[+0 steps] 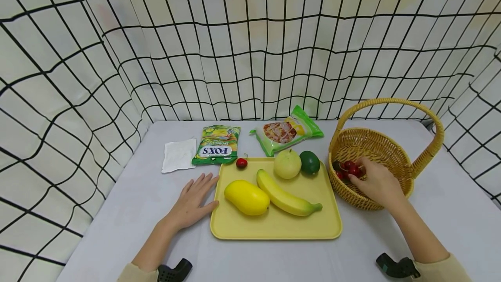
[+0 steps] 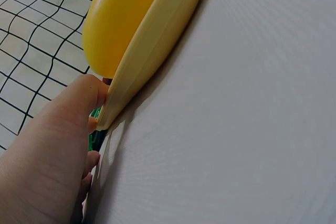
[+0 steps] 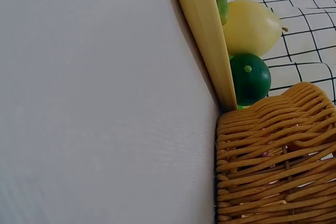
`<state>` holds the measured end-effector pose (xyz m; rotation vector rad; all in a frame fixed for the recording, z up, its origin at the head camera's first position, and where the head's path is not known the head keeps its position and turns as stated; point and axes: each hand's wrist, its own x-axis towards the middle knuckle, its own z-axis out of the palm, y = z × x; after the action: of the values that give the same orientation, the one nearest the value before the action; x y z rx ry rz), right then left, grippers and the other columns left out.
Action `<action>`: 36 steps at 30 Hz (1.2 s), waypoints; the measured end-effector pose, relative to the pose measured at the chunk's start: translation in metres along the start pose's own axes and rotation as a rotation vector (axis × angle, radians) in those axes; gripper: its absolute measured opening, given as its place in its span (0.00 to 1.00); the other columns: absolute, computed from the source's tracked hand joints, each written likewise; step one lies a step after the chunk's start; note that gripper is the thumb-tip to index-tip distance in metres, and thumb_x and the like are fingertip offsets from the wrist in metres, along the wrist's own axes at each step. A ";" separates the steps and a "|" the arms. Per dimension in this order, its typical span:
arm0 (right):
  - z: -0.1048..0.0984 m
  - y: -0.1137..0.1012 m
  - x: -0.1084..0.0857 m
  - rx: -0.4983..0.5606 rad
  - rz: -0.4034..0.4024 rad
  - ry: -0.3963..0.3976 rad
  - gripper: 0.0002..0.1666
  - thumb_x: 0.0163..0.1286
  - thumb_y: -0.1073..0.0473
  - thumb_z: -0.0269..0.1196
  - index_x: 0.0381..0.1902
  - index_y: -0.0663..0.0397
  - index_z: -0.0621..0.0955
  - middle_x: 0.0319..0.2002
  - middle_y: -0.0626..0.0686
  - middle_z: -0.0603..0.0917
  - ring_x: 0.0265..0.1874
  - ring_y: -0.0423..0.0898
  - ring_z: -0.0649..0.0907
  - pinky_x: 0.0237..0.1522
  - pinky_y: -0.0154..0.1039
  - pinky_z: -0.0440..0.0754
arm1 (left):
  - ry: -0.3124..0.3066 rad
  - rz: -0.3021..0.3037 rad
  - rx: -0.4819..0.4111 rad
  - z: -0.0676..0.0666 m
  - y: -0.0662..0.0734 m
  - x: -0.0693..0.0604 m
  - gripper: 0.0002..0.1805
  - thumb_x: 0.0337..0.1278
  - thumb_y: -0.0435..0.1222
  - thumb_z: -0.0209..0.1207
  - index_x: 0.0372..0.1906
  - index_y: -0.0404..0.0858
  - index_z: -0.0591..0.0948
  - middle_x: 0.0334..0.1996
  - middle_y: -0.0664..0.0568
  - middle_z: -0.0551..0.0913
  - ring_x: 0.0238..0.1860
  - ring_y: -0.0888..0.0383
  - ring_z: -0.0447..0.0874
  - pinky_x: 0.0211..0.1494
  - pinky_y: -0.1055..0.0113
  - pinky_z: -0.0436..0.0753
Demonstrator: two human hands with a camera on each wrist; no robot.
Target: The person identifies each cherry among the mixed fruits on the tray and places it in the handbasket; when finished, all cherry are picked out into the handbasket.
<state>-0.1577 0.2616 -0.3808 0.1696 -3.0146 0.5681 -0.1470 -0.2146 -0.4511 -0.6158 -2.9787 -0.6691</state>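
Note:
My left hand (image 1: 193, 201) lies flat with spread fingers beside the yellow tray (image 1: 274, 232), its fingertips at the tray's left rim; the thumb touches that rim in the left wrist view. On the tray lie a yellow mango (image 1: 246, 197), a banana (image 1: 287, 199), a pale green pear (image 1: 287, 164), a dark green round fruit (image 1: 310, 163) and one red cherry (image 1: 241, 163) at the back left corner. My right hand (image 1: 377, 184) reaches into the wicker basket (image 1: 391, 151), thumb and fingers around dark red cherries (image 1: 353, 169). Whether it pinches one is unclear. The right wrist view hides this hand.
Behind the tray lie a green and yellow FOX'S candy bag (image 1: 217, 145) and a green snack packet (image 1: 287, 132). A white square packet (image 1: 178, 156) is at the left. The basket's tall handle (image 1: 436, 134) arches over it. White fabric with a black grid surrounds the table.

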 end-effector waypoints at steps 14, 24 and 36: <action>0.007 0.001 -0.001 0.023 -0.009 0.011 0.22 0.58 0.53 0.64 0.45 0.60 0.73 0.30 0.56 0.79 0.28 0.51 0.78 0.19 0.41 0.74 | -0.005 -0.010 0.005 -0.001 0.002 0.000 0.37 0.56 0.57 0.51 0.69 0.47 0.60 0.69 0.45 0.57 0.69 0.45 0.47 0.67 0.44 0.42; 0.011 0.003 0.000 0.035 -0.045 0.001 0.20 0.54 0.54 0.67 0.40 0.57 0.74 0.29 0.55 0.79 0.27 0.50 0.79 0.21 0.42 0.75 | -0.007 -0.010 -0.007 -0.002 0.002 -0.001 0.37 0.56 0.57 0.51 0.69 0.46 0.60 0.68 0.45 0.57 0.69 0.45 0.47 0.67 0.44 0.42; 0.012 0.006 0.000 0.038 -0.001 -0.070 0.22 0.56 0.50 0.66 0.40 0.62 0.77 0.26 0.53 0.78 0.26 0.48 0.77 0.22 0.40 0.75 | -0.014 -0.010 -0.010 -0.002 0.002 -0.001 0.37 0.57 0.56 0.51 0.69 0.46 0.60 0.69 0.44 0.57 0.69 0.45 0.46 0.67 0.44 0.41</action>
<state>-0.1595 0.2624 -0.3941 0.1974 -3.0726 0.6321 -0.1458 -0.2143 -0.4491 -0.6089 -2.9947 -0.6833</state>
